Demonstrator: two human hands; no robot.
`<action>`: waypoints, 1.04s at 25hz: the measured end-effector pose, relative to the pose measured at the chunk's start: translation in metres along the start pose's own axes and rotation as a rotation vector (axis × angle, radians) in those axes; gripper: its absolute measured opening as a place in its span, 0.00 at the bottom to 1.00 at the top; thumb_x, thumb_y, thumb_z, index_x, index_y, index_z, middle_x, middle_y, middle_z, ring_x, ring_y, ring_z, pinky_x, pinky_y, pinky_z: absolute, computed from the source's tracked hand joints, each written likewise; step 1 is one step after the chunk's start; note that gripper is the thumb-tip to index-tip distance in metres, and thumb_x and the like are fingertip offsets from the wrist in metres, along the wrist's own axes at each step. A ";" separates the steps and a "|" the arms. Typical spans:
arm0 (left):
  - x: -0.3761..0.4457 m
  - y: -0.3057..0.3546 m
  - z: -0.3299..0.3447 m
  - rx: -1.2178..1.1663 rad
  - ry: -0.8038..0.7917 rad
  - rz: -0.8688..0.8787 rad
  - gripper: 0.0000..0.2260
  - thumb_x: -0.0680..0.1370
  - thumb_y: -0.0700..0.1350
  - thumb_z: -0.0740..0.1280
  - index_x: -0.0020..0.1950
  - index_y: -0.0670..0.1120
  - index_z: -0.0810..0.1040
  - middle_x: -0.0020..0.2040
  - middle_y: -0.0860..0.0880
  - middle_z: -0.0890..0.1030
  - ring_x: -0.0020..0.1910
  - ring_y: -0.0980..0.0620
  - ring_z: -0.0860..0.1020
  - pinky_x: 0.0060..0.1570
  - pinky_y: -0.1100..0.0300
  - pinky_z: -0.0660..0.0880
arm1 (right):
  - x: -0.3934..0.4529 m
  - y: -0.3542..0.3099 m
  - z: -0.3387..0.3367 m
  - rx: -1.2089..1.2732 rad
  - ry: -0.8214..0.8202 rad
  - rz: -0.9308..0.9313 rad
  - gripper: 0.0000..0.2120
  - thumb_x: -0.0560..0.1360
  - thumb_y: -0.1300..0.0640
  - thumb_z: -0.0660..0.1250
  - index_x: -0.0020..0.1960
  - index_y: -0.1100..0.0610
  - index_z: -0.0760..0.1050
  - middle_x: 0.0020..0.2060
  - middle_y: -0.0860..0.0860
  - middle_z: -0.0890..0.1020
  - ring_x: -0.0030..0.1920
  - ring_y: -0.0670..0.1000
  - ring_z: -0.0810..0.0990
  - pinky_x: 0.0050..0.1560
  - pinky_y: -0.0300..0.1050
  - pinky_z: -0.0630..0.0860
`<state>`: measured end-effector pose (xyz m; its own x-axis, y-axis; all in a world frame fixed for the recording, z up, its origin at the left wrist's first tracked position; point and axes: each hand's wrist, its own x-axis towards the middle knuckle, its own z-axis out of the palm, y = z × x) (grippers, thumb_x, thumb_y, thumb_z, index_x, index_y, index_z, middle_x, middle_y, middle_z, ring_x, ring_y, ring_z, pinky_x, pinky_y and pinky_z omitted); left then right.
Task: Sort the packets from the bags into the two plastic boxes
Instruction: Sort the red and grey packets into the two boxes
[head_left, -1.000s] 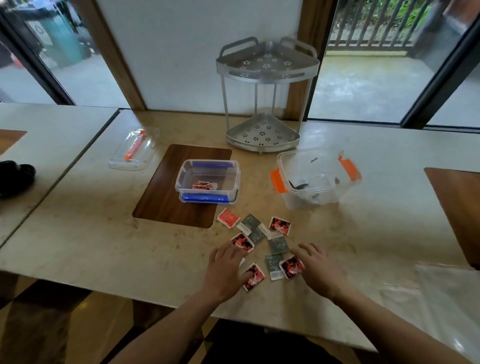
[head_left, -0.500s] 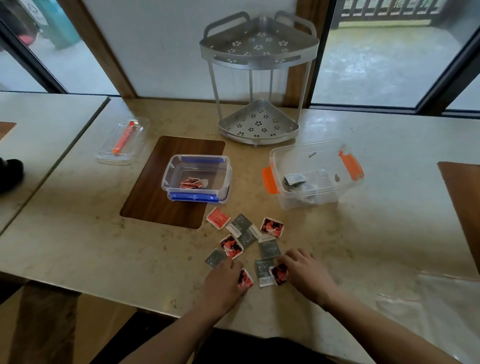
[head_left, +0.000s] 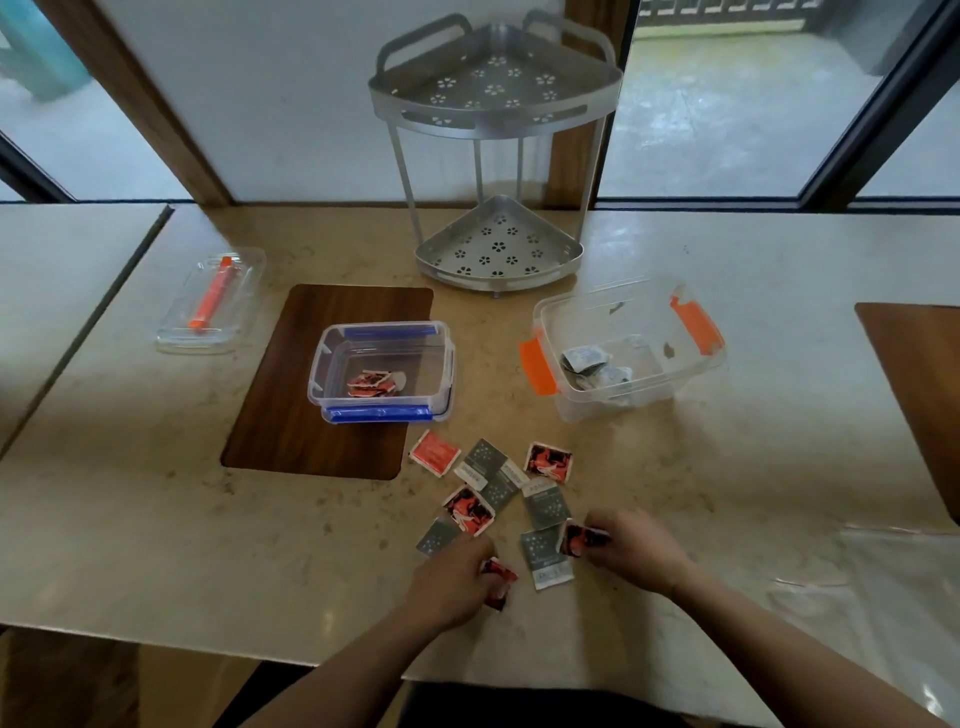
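Red and grey packets (head_left: 496, 483) lie flat and loosely overlapping on the table (head_left: 156, 519) just ahead of both hands, their edges skewed at mixed angles, with bare tabletop open to either side and the near table edge close behind the wrists. The left hand (head_left: 449, 579) is pinched shut on a red packet (head_left: 498, 574), and the right hand (head_left: 631, 545) pinches another red packet (head_left: 579, 538). Farther ahead sit the blue-clipped box (head_left: 382, 371) left and the orange-clipped box (head_left: 623, 348) right.
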<state>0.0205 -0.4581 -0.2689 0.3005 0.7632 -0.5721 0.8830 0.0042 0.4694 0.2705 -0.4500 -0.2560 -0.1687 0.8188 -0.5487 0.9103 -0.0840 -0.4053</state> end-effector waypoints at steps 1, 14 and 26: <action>0.002 -0.001 -0.005 -0.124 -0.023 0.009 0.07 0.75 0.50 0.68 0.50 0.49 0.77 0.50 0.51 0.78 0.48 0.52 0.76 0.49 0.53 0.74 | 0.000 -0.003 0.001 0.124 -0.026 0.023 0.06 0.73 0.49 0.69 0.44 0.51 0.78 0.39 0.49 0.83 0.39 0.49 0.82 0.40 0.47 0.78; 0.025 -0.003 -0.054 -0.581 -0.031 -0.026 0.12 0.74 0.45 0.73 0.52 0.41 0.77 0.44 0.44 0.84 0.36 0.54 0.82 0.33 0.62 0.79 | 0.001 -0.084 -0.001 0.949 -0.193 0.132 0.09 0.77 0.54 0.67 0.56 0.54 0.77 0.48 0.57 0.85 0.41 0.47 0.83 0.39 0.38 0.76; 0.046 -0.026 -0.050 0.008 0.204 -0.075 0.24 0.73 0.58 0.69 0.66 0.52 0.70 0.65 0.52 0.75 0.60 0.51 0.75 0.54 0.56 0.73 | 0.008 -0.071 0.007 0.679 0.057 0.260 0.10 0.75 0.56 0.68 0.56 0.51 0.77 0.48 0.49 0.84 0.43 0.49 0.84 0.43 0.46 0.81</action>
<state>-0.0063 -0.3913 -0.2738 0.1552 0.8761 -0.4566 0.9033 0.0612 0.4245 0.2015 -0.4416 -0.2367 0.0580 0.7510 -0.6577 0.4803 -0.5986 -0.6411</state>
